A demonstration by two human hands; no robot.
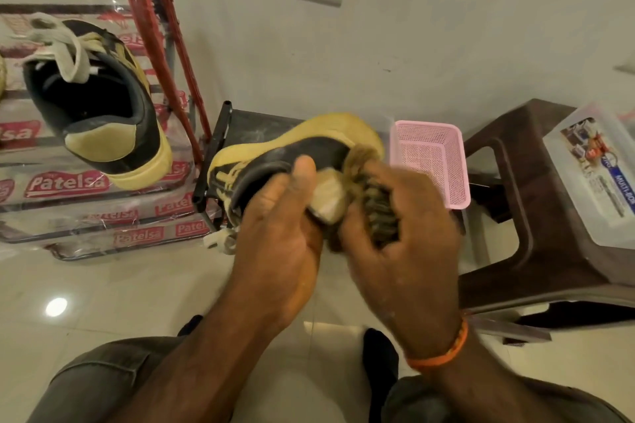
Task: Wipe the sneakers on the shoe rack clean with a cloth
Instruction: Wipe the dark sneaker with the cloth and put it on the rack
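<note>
A black and yellow sneaker (292, 148) is held on its side at the centre, sole toward the wall. My left hand (278, 233) grips it at the collar, thumb over the rim. My right hand (402, 233) clutches a bunched brownish cloth (374, 203) and presses it against the sneaker's heel end; this hand is motion-blurred. The matching sneaker (103, 106) with white laces sits tilted on the shoe rack (103, 216) at the left, heel toward me.
The rack is wrapped in clear plastic with red printed labels and has red uprights (165, 27). A pink mesh basket (429, 161) stands by the wall. A brown plastic stool (536, 203) at the right carries a clear box (594, 175). My knees fill the bottom edge.
</note>
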